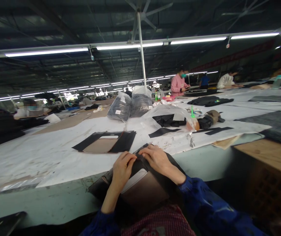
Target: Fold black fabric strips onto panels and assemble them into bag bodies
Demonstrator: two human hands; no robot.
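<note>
At the table's front edge, a black-and-brown fabric piece (146,190) with a white strip (134,180) across it slopes down toward my lap. My left hand (122,166) pinches its black upper edge, thumb and fingers pressed together. Close beside it, my right hand (156,159) is closed on the same edge, fingers bent over the top. What lies between the fingertips is too small to make out. A similar black-and-brown piece (100,146) with a white strip lies flat on the table, ahead and to the left.
White sheeting covers the long table (49,157). Two filled plastic bags (140,101) stand farther back. Clear plastic, black strips (163,131) and a green-nozzled bottle (195,123) lie ahead right. A wooden board (273,157) is at right. A person in pink (178,83) stands across the table.
</note>
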